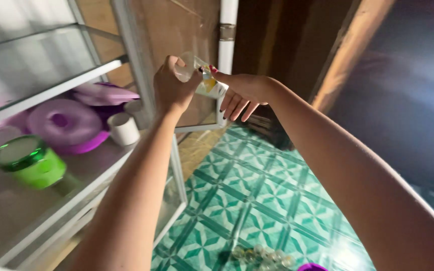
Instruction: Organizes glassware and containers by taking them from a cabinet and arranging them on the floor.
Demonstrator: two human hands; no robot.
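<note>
The glass (199, 75) is being held up beside the shelf (76, 165); we are gripping it with our left hand (173, 89). Our right hand (242, 95) is steadying it with loose fingertips, so next we need a firm, level grasp.

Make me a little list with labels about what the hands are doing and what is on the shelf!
left hand: grips the clear glass cup from the left
right hand: touches the cup's other side, fingers spread
cup: clear with a yellow pattern, tilted, held up in front of the open cabinet door
shelf: holds a green container, purple ring-shaped dishes and a small white cup
floor: green and white patterned tiles
near the floor's lower edge: some clear glasses, blurred
</note>
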